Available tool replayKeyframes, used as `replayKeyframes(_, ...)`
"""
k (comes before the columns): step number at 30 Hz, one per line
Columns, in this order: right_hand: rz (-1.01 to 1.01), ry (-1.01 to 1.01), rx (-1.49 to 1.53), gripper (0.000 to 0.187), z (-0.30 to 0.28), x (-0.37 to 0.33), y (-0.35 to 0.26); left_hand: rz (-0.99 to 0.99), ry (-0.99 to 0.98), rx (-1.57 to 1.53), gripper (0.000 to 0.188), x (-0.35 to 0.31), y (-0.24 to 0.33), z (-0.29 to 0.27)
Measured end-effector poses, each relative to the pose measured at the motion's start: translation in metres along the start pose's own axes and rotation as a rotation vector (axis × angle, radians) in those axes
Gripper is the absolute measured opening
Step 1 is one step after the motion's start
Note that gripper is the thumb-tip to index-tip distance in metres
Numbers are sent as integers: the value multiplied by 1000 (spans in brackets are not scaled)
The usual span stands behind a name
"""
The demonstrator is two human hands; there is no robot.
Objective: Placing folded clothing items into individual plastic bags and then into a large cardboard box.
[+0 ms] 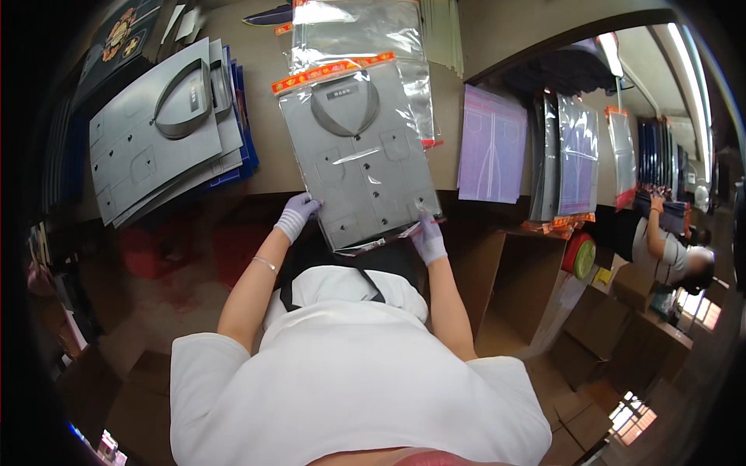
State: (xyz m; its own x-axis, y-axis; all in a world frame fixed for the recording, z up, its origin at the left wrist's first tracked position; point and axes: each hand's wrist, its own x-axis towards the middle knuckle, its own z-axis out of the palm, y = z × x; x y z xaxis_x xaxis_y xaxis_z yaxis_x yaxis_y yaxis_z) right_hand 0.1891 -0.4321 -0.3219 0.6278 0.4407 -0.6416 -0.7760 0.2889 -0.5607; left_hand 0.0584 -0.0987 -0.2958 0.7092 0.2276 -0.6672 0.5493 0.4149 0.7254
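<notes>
A flat grey shirt in a clear plastic bag (361, 167) tilts over the near edge of the table, with an orange printed strip across its top. It shows a dark collar, buttons and pockets. My left hand (301, 210), in a pale purple glove with a striped cuff, grips the bag's left edge near the lower corner. At the lower right corner my right hand (429, 238), gloved alike, pinches the bag's edge. Under the top of this bag lie more clear plastic bags (365, 35) with orange strips. The undersides of both hands' grips are partly hidden.
Left on the table (268, 167) is a stack of grey shirt pieces (148, 140) with collars. Purple printed trouser pieces (492, 144) and bagged garments (575, 155) are on the right. Below stands an open cardboard box (521, 287). Another person (660, 248) works far right.
</notes>
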Motion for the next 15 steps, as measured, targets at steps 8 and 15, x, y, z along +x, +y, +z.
replayKeyframes(8, -834, 128, -965, 20, 202, -160, -171, 201, -349, -175, 28, -69, 89, 63)
replayKeyframes(15, -1273, -249, -1661, 36, 255, -14, -93, 162, -392, 231, 22, -48, 78, 82)
